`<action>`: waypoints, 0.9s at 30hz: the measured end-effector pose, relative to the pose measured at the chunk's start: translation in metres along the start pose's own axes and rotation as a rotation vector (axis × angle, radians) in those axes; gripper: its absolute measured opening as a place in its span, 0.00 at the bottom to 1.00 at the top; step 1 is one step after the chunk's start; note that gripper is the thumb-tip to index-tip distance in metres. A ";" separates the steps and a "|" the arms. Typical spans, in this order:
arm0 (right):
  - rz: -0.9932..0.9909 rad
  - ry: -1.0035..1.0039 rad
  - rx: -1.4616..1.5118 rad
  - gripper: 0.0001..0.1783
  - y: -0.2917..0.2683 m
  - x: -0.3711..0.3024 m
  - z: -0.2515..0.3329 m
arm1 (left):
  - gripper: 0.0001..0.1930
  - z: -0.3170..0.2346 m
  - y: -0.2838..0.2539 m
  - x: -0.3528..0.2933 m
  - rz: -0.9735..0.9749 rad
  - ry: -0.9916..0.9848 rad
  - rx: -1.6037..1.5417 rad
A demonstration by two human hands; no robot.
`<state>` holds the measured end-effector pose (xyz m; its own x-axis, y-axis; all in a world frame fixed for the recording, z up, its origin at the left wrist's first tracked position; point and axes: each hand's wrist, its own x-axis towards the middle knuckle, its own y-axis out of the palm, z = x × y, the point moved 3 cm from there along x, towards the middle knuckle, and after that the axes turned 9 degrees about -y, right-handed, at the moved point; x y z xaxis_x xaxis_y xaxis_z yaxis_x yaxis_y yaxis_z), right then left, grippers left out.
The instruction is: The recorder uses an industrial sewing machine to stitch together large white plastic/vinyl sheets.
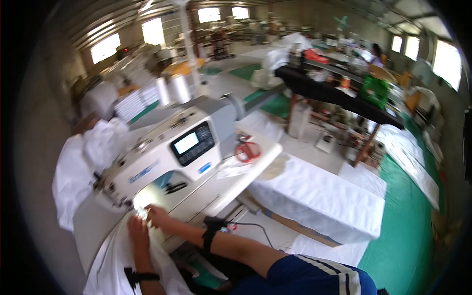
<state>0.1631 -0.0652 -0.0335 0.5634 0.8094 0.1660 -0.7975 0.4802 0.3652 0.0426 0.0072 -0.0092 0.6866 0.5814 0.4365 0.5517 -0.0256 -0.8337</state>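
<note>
A white sewing machine (152, 164) with a lit control panel (189, 142) stands in front of me, its lamp glowing by the needle. White fabric (110, 263) runs from under the needle area down over the table's near edge to my lap. My left hand (138, 230) pinches the fabric's edge just before the needle. Close on its right, my right hand (158, 216) also has its fingers closed on the fabric. The fingertips are small and partly blurred. Both wrists wear black straps.
Red-handled scissors (248, 152) lie on the table's right end. Beside it, white cloth covers a long box (324, 196). More white fabric (81, 172) is heaped behind the machine at left. Thread cones (180, 89) stand beyond. A person (377, 56) sits far back right.
</note>
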 end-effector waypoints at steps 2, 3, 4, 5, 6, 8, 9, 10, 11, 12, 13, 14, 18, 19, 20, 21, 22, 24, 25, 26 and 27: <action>0.097 -0.020 -0.051 0.14 0.021 -0.039 0.011 | 0.10 0.037 0.000 -0.009 -0.174 0.116 0.114; 0.102 0.007 0.009 0.12 0.021 -0.057 0.012 | 0.11 0.041 0.001 -0.009 -0.085 0.076 0.095; 0.190 0.015 0.003 0.13 0.023 -0.078 0.017 | 0.13 0.055 -0.003 -0.014 -0.004 0.003 0.104; 0.191 0.050 0.023 0.14 0.016 -0.090 0.014 | 0.13 0.047 -0.001 -0.011 0.000 0.038 0.090; 0.232 0.049 -0.023 0.13 0.006 -0.103 0.009 | 0.13 0.044 0.001 -0.012 -0.001 0.010 0.090; 0.273 -0.159 -0.237 0.12 -0.027 -0.123 -0.013 | 0.13 0.005 -0.008 -0.009 0.009 0.016 0.077; 0.276 -0.360 -0.412 0.12 -0.046 -0.128 -0.023 | 0.16 -0.035 -0.026 -0.009 0.018 0.108 0.204; 0.359 -0.274 -0.456 0.11 -0.046 -0.141 -0.019 | 0.19 -0.039 -0.050 -0.026 0.020 0.144 0.358; 0.438 -0.194 -0.508 0.10 -0.048 -0.154 -0.010 | 0.19 -0.028 -0.068 -0.041 0.044 -0.017 0.459; 0.494 -0.073 -0.537 0.10 -0.056 -0.156 -0.038 | 0.20 -0.027 -0.082 -0.052 0.067 -0.156 0.550; 0.528 0.049 -0.570 0.10 -0.073 -0.159 -0.071 | 0.18 -0.037 -0.094 -0.058 0.058 -0.235 0.605; 0.532 0.052 -0.568 0.10 -0.073 -0.162 -0.081 | 0.16 -0.034 -0.109 -0.069 0.053 -0.339 0.671; 0.861 0.319 -0.561 0.27 -0.050 -0.189 -0.117 | 0.12 0.066 -0.119 -0.125 -0.054 -0.185 0.750; 0.891 0.604 -0.303 0.34 -0.044 -0.198 -0.127 | 0.13 0.078 -0.117 -0.128 -0.067 -0.121 0.686; 0.892 0.608 -0.303 0.34 -0.036 -0.200 -0.130 | 0.13 0.077 -0.116 -0.126 -0.080 -0.058 0.618; 0.961 0.518 -0.287 0.34 -0.020 -0.204 -0.131 | 0.13 0.077 -0.115 -0.120 -0.078 -0.058 0.614; 1.047 0.428 -0.265 0.34 0.003 -0.209 -0.134 | 0.14 0.069 -0.124 -0.110 -0.060 -0.208 0.537; 1.188 0.241 -0.225 0.33 0.039 -0.216 -0.129 | 0.16 0.077 -0.127 -0.100 -0.043 -0.352 0.449; 1.251 0.144 -0.204 0.33 0.047 -0.218 -0.126 | 0.17 0.093 -0.127 -0.092 -0.045 -0.375 0.350; 1.282 0.107 -0.191 0.33 0.054 -0.220 -0.125 | 0.18 0.106 -0.126 -0.085 -0.046 -0.397 0.250; 1.293 0.114 -0.204 0.33 0.053 -0.219 -0.125 | 0.20 0.109 -0.129 -0.073 0.015 -0.434 0.315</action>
<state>-0.0293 -0.1745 -0.1651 -0.6403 0.7393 0.2083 -0.7677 -0.6245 -0.1437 -0.1303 0.0569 0.0292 0.3977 0.8672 0.2997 0.3287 0.1702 -0.9290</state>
